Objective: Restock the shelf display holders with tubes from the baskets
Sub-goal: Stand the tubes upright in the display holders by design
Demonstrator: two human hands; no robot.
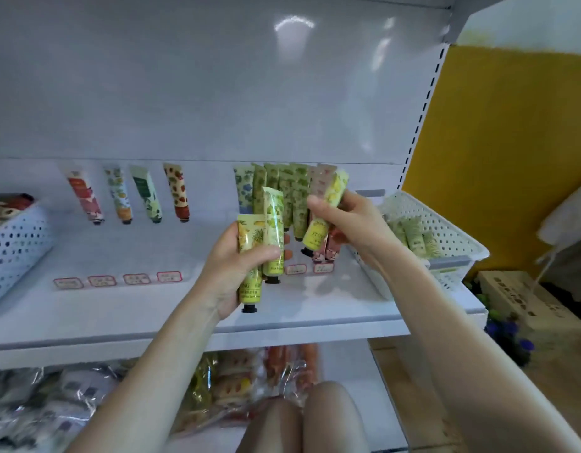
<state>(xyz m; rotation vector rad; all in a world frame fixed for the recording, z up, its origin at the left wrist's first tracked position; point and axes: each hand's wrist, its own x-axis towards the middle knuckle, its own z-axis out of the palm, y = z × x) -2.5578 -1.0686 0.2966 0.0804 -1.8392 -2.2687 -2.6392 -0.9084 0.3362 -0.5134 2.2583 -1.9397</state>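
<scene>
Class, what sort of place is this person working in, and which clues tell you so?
Most likely a shop's cosmetics display: a white shelf, patterned tubes standing in a row with small labels in front, and a stock basket alongside.

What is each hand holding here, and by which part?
The left hand grips a yellow tube and a green tube together around their bodies, above the caps. The right hand holds a second yellow tube by its middle.

White shelf [315, 305], pretty simple: left basket [14, 243] at one end, right basket [446, 230] at the other with green tubes [416, 237] inside. Between them there's a row of standing tubes [126, 194], with price tags [117, 280] in front.
</scene>
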